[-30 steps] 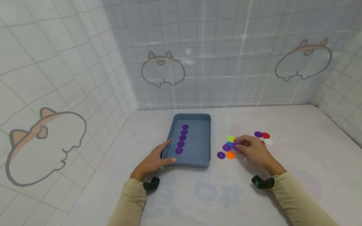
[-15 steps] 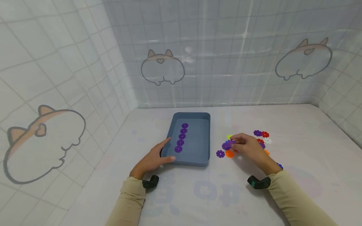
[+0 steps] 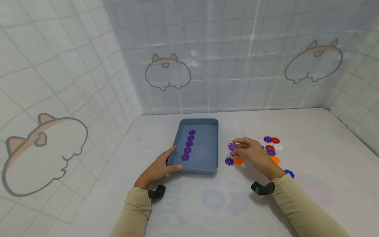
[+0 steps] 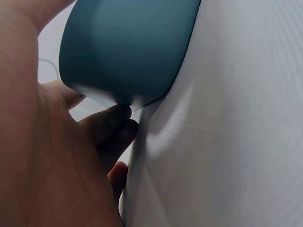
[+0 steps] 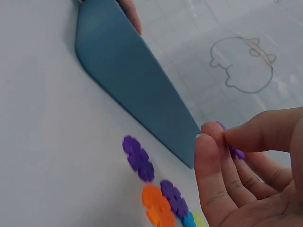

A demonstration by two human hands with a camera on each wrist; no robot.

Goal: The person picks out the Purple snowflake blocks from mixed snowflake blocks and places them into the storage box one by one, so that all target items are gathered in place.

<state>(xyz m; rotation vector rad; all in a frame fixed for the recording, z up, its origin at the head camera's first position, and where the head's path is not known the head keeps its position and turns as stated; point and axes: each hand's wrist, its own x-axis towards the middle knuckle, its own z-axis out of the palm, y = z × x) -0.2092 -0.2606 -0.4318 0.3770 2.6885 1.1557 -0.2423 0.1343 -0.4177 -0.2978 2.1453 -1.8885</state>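
Note:
A blue-grey tray point(image 3: 205, 144) lies on the white cloth, a line of several purple snowflake discs point(image 3: 189, 144) along its left side. My left hand point(image 3: 160, 167) grips its near left corner, thumb over the front rim; in the left wrist view the fingers point(image 4: 116, 116) curl against the tray's outer wall point(image 4: 128, 47). Right of the tray, my right hand point(image 3: 251, 154) pinches a purple snowflake disc point(image 3: 232, 146) above the cloth. Only slivers of that disc point(image 5: 239, 152) show behind the thumb and fingers in the right wrist view.
Below the right hand lie a purple disc point(image 3: 229, 161) and an orange disc point(image 3: 238, 161), with others partly hidden. Farther right is a loose group of red, white, purple and orange discs point(image 3: 270, 152), and a blue disc point(image 3: 289, 173). A printed curtain point(image 3: 225, 65) stands behind.
My right hand has lifted the purple disc from the small cluster and moved left toward the tray, uncovering more discs on the right. The left hand has stayed at the tray corner.

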